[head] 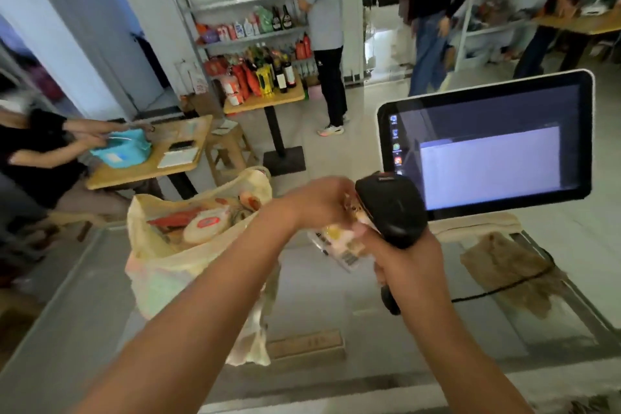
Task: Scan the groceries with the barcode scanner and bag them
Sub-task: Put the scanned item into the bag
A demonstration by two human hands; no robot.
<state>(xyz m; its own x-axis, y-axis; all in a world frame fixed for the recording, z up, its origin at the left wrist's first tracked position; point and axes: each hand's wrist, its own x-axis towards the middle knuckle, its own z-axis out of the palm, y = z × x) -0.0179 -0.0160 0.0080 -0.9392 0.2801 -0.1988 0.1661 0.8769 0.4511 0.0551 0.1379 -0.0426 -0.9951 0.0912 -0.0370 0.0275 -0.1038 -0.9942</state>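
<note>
On a shop's glass desk [336, 312], the left grip [322, 202] pinches a blurred snack packet [339, 245], seemingly against the barcode scanner [393, 208] the right grip [410, 259] clasps; the open bag [161, 265] lies left of centre, nearer the left grip.

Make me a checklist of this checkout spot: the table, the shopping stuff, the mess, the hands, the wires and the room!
Surface: glass counter, see-through.
Job's things: barcode scanner held close to a snack packet; shopping bag stands open on the counter with groceries already inside.
Clutter: brown cloth lies near the lit screen.
Grippers: left hand pinches the packet's top; right hand grips the scanner's handle.
Cables: one black cable runs across the brown cloth; its ends are unclear.
Surroundings: shelves of bottles and packets, people standing, one seated person at a wooden table.
</note>
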